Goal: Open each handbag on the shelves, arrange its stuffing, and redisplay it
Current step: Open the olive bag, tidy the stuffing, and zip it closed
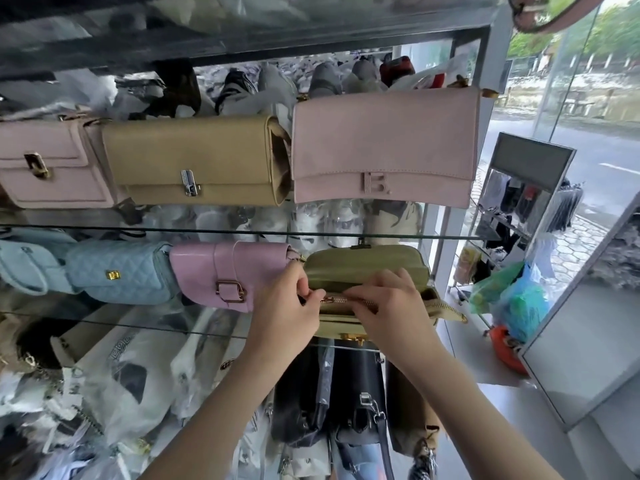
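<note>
The green bag (367,263) stood on the glass shelf (156,325), right under both grips, its upper part rising behind the fingers and its zip (337,300) running from one grip to the other. The left grip (287,303) was closed on the zip, pinching it at its left end. The right grip (388,303), just to the right of it, was curled over the bag's top edge and held it there; a pink bag (228,271) stood just left of the left grip.
</note>
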